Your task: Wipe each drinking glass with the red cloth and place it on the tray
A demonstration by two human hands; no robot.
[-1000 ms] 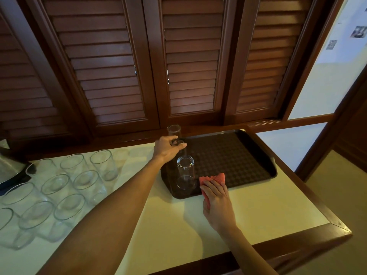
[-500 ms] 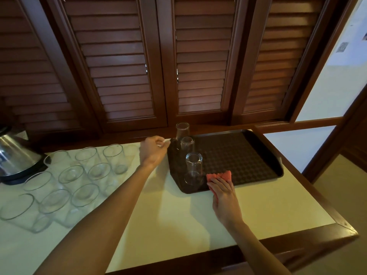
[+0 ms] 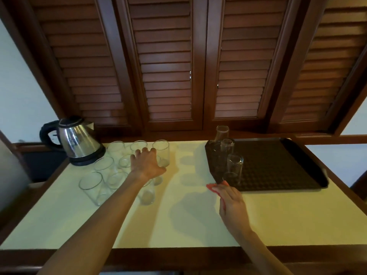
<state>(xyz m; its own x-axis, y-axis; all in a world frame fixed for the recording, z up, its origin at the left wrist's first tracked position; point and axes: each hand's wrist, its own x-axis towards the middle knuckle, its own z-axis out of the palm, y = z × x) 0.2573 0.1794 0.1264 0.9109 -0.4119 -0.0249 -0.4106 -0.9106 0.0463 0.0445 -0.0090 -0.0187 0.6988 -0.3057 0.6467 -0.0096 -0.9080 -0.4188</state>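
A steel kettle (image 3: pixel 78 141) stands at the counter's (image 3: pixel 178 225) back left, before louvered wooden doors (image 3: pixel 164 62).

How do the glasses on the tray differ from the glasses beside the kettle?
The glasses on the tray stand upside down in a line of three along the tray; the glasses beside the kettle stand mouth up, clustered on the counter by the kettle, more numerous. Both groups are clear and empty.

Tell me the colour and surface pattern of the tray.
The tray is dark brown with a grid of small raised bumps, seen best in the head view.
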